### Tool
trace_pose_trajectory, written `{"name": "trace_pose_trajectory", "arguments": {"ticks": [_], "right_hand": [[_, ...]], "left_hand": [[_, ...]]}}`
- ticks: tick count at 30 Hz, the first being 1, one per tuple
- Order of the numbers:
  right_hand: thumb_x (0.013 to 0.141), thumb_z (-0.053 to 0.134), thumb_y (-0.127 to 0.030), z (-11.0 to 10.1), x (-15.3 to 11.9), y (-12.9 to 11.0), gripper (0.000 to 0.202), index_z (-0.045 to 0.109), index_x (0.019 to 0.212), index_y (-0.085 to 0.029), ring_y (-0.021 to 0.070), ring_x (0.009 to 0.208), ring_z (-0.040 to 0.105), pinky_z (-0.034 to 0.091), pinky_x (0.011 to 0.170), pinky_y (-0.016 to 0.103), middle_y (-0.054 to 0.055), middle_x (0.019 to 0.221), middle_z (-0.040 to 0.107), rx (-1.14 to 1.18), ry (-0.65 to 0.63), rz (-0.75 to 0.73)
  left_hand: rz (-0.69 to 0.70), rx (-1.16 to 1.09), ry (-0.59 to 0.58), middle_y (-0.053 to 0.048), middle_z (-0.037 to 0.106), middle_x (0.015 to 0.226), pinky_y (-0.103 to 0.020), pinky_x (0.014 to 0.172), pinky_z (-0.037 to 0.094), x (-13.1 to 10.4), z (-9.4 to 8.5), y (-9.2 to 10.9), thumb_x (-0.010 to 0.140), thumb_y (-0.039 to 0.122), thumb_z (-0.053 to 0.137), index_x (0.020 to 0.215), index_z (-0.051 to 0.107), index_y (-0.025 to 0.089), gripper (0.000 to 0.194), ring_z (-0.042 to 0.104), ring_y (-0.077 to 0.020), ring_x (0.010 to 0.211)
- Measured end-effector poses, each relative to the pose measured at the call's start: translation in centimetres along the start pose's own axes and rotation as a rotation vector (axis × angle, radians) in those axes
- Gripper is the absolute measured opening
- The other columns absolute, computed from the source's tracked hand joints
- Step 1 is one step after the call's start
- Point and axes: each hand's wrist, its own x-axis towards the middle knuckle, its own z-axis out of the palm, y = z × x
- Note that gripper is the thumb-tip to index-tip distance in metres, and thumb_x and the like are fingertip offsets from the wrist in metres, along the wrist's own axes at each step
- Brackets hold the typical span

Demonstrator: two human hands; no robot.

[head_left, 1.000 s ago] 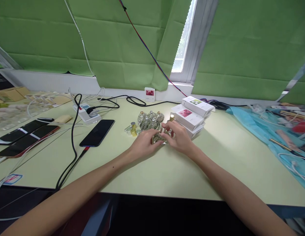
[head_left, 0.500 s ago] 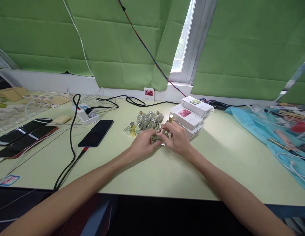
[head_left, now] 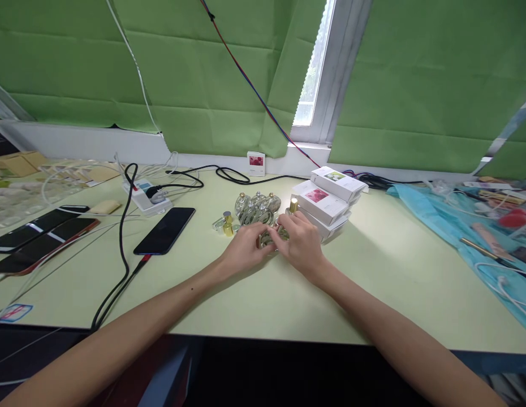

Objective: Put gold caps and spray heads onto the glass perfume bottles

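Several round glass bottles (head_left: 257,208) with small metal tops stand in a cluster at the middle of the table. My left hand (head_left: 245,246) has its fingers closed around a glass bottle (head_left: 266,239) in front of that cluster. My right hand (head_left: 300,243) meets it from the right, fingers curled at the same bottle; its fingertips are partly hidden. Just beyond the right fingers stands a gold-topped bottle (head_left: 293,206). Gold and silver caps (head_left: 227,224) sit left of the cluster. White boxes (head_left: 324,202) with flower pictures are stacked to the right.
A black phone (head_left: 164,230) with a cable lies on the pale table (head_left: 246,305). Two more phones (head_left: 46,246) lie further left, near a white power strip (head_left: 144,198). Blue plastic sheeting (head_left: 449,226) with clutter covers the right side. A small box (head_left: 256,163) stands against the wall.
The right hand's fingers have shifted slightly and now sit lower and closer to the left hand. My left hand stays nearly the same. The whole view has moved very slightly.
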Motion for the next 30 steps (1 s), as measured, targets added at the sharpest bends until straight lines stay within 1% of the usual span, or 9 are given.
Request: {"name": "trace_pose_trajectory", "arguments": {"ticks": [3, 6, 11, 15, 18, 20, 24, 30], "right_hand": [[0.096, 0.063, -0.023, 0.1, 0.0, -0.2, 0.022, 0.05, 0.078, -0.023, 0.0191, 0.073, 0.053, 0.031, 0.058, 0.029, 0.001, 0.071, 0.064, -0.03, 0.029, -0.003], [0.095, 0.063, -0.022, 0.2, -0.2, -0.2, 0.02, 0.051, 0.079, -0.023, 0.019, 0.073, 0.054, 0.033, 0.058, 0.029, 0.002, 0.073, 0.064, -0.011, 0.043, 0.01], [0.096, 0.063, -0.023, 0.3, -0.3, 0.3, 0.01, 0.056, 0.09, -0.023, 0.021, 0.082, 0.059, 0.043, 0.065, 0.029, 0.003, 0.081, 0.068, 0.148, 0.016, 0.026], [0.097, 0.062, -0.024, -0.1, -0.2, 0.9, 0.003, 0.06, 0.099, -0.022, 0.0214, 0.084, 0.06, 0.047, 0.063, 0.03, 0.006, 0.087, 0.07, 0.306, 0.028, 0.032], [0.099, 0.058, -0.024, -0.5, 0.0, 1.4, 0.012, 0.065, 0.11, -0.023, 0.0217, 0.085, 0.062, 0.051, 0.066, 0.033, 0.007, 0.091, 0.072, 0.363, -0.008, 0.013], [0.1, 0.058, -0.024, -0.7, 0.1, 1.7, 0.016, 0.067, 0.113, -0.023, 0.021, 0.082, 0.063, 0.053, 0.069, 0.035, 0.006, 0.092, 0.072, 0.392, -0.042, -0.018], [0.101, 0.059, -0.024, -0.8, 0.2, 2.3, 0.015, 0.069, 0.112, -0.023, 0.0201, 0.08, 0.064, 0.053, 0.069, 0.035, 0.006, 0.091, 0.072, 0.445, -0.052, -0.034], [0.101, 0.059, -0.021, -0.6, 0.3, 2.7, 0.01, 0.068, 0.106, -0.023, 0.0195, 0.079, 0.061, 0.052, 0.071, 0.034, 0.005, 0.088, 0.068, 0.478, -0.047, -0.058]], "left_hand": [[0.014, 0.006, 0.009, 0.0, 0.061, 0.075, -0.027, 0.059, 0.036, 0.0, 0.0, 0.0, 0.085, 0.027, 0.063, 0.077, 0.06, 0.017, 0.013, 0.052, -0.0138, 0.063], [0.03, 0.01, 0.016, 0.0, 0.062, 0.074, -0.027, 0.06, 0.036, 0.0, 0.0, 0.0, 0.084, 0.024, 0.063, 0.077, 0.061, 0.017, 0.01, 0.052, -0.0137, 0.063], [0.034, 0.002, 0.013, -0.001, 0.064, 0.077, -0.028, 0.061, 0.039, -0.1, 0.1, 0.1, 0.086, 0.025, 0.064, 0.084, 0.066, 0.017, 0.009, 0.054, -0.0139, 0.064], [0.004, 0.001, -0.01, -0.002, 0.067, 0.083, -0.028, 0.062, 0.041, -0.1, -0.1, 0.2, 0.088, 0.029, 0.066, 0.099, 0.072, 0.018, 0.017, 0.056, -0.0144, 0.064], [-0.007, 0.007, -0.021, -0.002, 0.068, 0.085, -0.029, 0.063, 0.042, -0.1, -0.2, 0.2, 0.089, 0.031, 0.068, 0.107, 0.074, 0.019, 0.023, 0.057, -0.0147, 0.064], [-0.002, 0.012, -0.022, -0.002, 0.068, 0.085, -0.029, 0.064, 0.043, -0.1, -0.2, 0.1, 0.09, 0.034, 0.069, 0.11, 0.075, 0.019, 0.025, 0.058, -0.0152, 0.064], [0.004, 0.01, -0.014, -0.003, 0.069, 0.085, -0.03, 0.065, 0.044, -0.2, 0.0, -0.1, 0.091, 0.038, 0.07, 0.118, 0.075, 0.02, 0.033, 0.058, -0.0158, 0.064], [0.014, 0.006, -0.018, -0.003, 0.069, 0.086, -0.03, 0.064, 0.043, -0.2, 0.1, -0.2, 0.092, 0.042, 0.069, 0.119, 0.075, 0.021, 0.035, 0.058, -0.0158, 0.065]]}}
